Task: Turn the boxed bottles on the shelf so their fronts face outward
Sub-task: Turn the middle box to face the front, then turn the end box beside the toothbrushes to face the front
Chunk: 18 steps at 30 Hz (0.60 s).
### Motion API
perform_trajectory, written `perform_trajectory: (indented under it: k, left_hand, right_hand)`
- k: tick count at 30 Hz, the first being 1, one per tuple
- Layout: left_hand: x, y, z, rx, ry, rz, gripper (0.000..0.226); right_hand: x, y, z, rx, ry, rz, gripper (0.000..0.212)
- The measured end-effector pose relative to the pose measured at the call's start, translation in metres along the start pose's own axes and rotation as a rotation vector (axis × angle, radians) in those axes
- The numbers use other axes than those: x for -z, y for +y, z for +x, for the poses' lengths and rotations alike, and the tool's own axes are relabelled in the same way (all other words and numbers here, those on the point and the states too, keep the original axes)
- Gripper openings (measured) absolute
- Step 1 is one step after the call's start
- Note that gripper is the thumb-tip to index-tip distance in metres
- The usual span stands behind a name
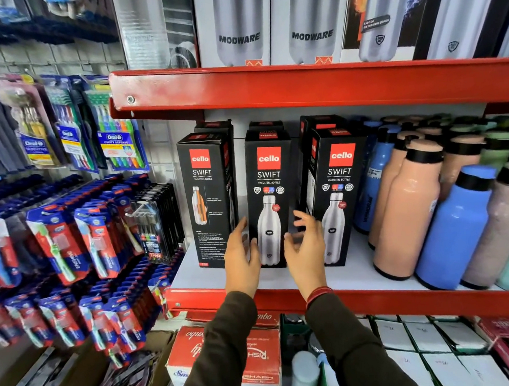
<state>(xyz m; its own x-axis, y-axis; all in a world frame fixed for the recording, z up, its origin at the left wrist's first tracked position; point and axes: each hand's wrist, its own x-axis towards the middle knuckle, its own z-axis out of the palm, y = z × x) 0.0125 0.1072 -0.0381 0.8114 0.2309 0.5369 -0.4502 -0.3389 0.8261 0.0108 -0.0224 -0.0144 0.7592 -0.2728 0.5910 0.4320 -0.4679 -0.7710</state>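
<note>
We reach forward with both arms in dark sleeves. Our left hand (pixel 242 258) is raised, fingers loosely spread, thumb pointing right. Our right hand (pixel 305 246) sits just beside it, fingers curled and apart, a red band at the wrist.

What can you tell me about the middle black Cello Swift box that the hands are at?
The middle Cello Swift box is a tall black carton standing upright on the white shelf, front outward: red Cello logo, "SWIFT Vacusteel Bottle", a steel bottle picture. The left hand and right hand flank its lower part, fingers spread; firm contact is unclear.
</note>
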Motion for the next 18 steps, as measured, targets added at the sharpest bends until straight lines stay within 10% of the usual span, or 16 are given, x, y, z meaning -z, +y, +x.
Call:
perform_trajectory:
  k: [11,18]
  left_hand:
    - [0.052,0.008,0.031,-0.154,0.392,0.173,0.05]
    - [0.086,-0.021,0.055,0.065,0.082,0.023,0.046]
  right_hand:
    - [-0.044,-0.041,-0.009,0.124,-0.238,0.151,0.043]
    - [-0.09,-0.049,-0.008,-0.021,-0.409,0.057,0.052]
